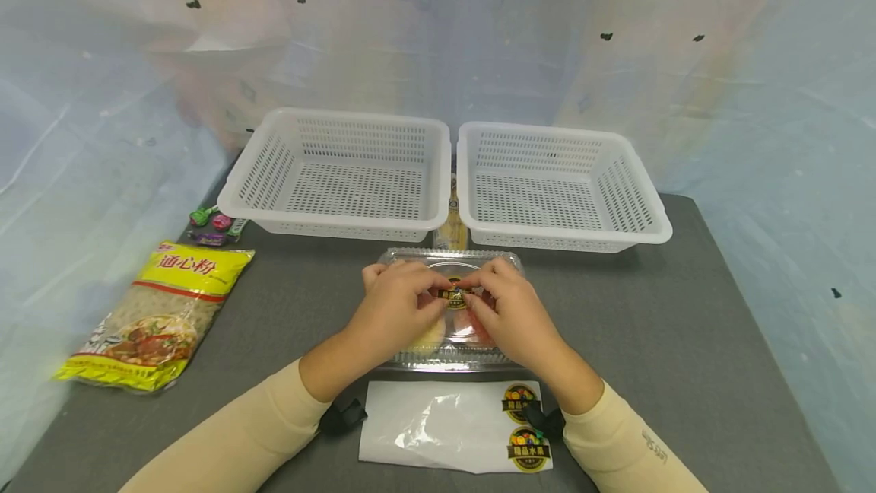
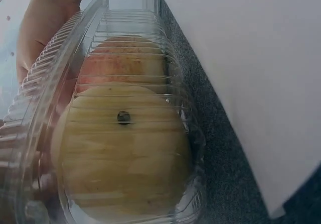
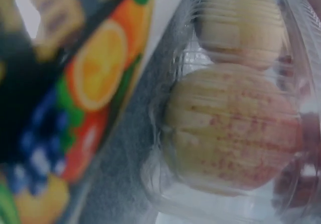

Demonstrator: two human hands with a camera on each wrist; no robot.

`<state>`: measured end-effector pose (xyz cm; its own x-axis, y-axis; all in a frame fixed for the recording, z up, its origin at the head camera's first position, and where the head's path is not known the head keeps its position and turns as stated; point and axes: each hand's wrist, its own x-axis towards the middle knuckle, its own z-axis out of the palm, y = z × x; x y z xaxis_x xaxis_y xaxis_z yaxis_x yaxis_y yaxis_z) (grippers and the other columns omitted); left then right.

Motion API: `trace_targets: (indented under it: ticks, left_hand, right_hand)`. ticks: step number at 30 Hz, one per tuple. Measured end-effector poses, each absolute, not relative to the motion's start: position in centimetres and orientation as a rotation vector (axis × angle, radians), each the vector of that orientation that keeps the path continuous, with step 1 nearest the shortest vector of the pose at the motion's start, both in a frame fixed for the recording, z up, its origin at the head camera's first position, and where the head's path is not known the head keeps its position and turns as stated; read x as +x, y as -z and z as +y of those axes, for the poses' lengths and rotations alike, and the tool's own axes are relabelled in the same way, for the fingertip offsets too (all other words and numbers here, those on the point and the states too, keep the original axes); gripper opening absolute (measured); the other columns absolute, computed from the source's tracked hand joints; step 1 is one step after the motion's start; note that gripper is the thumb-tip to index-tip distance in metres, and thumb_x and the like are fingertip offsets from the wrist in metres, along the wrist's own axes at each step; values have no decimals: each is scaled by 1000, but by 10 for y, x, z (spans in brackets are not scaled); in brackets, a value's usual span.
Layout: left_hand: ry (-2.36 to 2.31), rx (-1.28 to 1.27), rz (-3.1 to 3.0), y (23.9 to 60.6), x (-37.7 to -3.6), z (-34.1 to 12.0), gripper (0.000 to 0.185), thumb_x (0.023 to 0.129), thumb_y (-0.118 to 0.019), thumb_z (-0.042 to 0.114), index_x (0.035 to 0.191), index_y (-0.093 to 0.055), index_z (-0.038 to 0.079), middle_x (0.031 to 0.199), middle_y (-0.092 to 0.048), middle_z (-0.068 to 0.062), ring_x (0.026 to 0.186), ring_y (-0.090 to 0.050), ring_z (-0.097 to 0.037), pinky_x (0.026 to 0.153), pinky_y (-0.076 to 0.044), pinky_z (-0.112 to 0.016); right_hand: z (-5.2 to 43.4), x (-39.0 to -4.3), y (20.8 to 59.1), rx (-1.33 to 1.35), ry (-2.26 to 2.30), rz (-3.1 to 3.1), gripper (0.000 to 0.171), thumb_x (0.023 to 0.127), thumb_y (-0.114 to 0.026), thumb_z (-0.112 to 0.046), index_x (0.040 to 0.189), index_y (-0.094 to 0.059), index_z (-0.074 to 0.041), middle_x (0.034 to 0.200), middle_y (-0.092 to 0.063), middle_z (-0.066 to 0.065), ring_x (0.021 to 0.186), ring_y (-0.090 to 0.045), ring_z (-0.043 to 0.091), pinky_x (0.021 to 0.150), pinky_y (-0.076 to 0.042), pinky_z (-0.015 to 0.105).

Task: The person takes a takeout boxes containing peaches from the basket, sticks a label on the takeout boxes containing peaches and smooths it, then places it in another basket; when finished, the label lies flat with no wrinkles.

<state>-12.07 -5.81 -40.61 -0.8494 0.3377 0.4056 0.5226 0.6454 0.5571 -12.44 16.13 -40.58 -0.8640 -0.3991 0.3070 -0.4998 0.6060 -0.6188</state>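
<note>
A clear plastic clamshell box (image 1: pixel 472 360) sits on the table with its lid down. Through its ribbed wall show a yellowish apple (image 2: pixel 125 148) and a red-blushed apple (image 3: pixel 233 128). Over the lid, a round black sticker (image 1: pixel 455 295) with fruit pictures lies between both hands. My left hand (image 1: pixel 400 303) pinches its left side with thumb and index finger. From the right, my right hand (image 1: pixel 509 310) pinches the opposite edge. Nearer me is a white backing sheet (image 1: pixel 438 424) bearing two similar stickers (image 1: pixel 527 449) at its right end.
Two white perforated baskets, a left basket (image 1: pixel 342 227) and a right basket (image 1: pixel 568 238), stand side by side at the back. A yellow packet (image 1: pixel 452 233) shows between them. On the left lie a macaroni bag (image 1: pixel 160 314) and several wrapped candies (image 1: pixel 220 222).
</note>
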Motion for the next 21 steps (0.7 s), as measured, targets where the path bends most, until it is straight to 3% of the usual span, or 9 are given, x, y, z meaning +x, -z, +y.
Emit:
trace_targets:
  ticks: [5, 8, 11, 16, 21]
  left_hand:
    - [746, -816, -2611, 404, -117, -61, 13, 92, -90, 18, 105, -88, 15, 112, -69, -1, 97, -61, -25, 87, -40, -58]
    - [501, -960, -2656, 399, -113, -65, 24, 99, -84, 27, 119, -86, 13, 130, -73, -3, 107, -63, -28, 85, -48, -54]
    - [316, -1117, -2723, 393, -107, -71, 42, 107, -72, 39, 139, -77, 12, 150, -65, -5, 125, -60, -32, 91, -50, -56]
    - [296, -1280, -2861, 389, -105, -86, 59, 113, -52, 58, 160, -60, 23, 170, -42, -2, 152, -40, -34, 111, -36, -71]
    - [348, -1349, -2890, 391, -110, -98, 67, 108, -48, 70, 163, -55, 32, 175, -33, 2, 158, -31, -31, 113, -27, -77]
  right_hand:
    - [165, -125, 406, 914, -880, -2624, 11, 99, -80, -3, 110, -83, -3, 122, -67, 10, 112, -62, 31, 93, -54, 50]
    - [169, -125, 404, 1050, -713, -2592, 20, 99, -80, -1, 119, -82, -1, 131, -71, 13, 118, -63, 34, 100, -53, 49]
    - [174, -123, 402, 1152, -592, -2608, 31, 100, -78, -1, 132, -77, 0, 139, -71, 12, 125, -63, 32, 107, -51, 47]
    - [186, -116, 398, 1229, -521, -2727, 45, 108, -72, -15, 151, -65, -5, 155, -61, 7, 145, -52, 33, 108, -49, 59]
    - [194, -117, 394, 1283, -503, -2789, 50, 112, -65, -27, 159, -59, -11, 162, -55, 2, 152, -45, 31, 99, -50, 58]
